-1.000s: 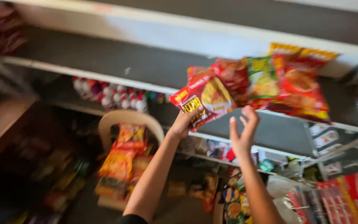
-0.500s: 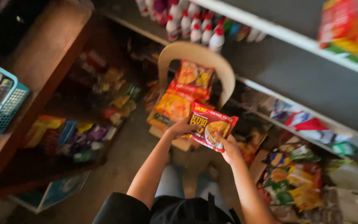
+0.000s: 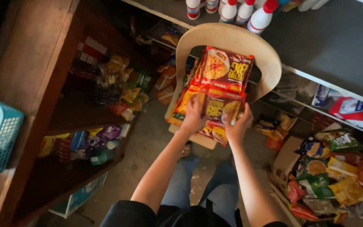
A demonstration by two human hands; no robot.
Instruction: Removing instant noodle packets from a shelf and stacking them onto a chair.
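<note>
Held a red noodle packet between left hand and right hand, both clamped on its ends, over the front of a beige plastic chair. Rested atop a stack of similar packets piled on the seat, reaching up the backrest. Seen at the left edge: a blue basket, contents unclear. Lay packed with snack bags: a cardboard box at the lower right. Left bare: a strip of floor between chair and wooden shelves.
</note>
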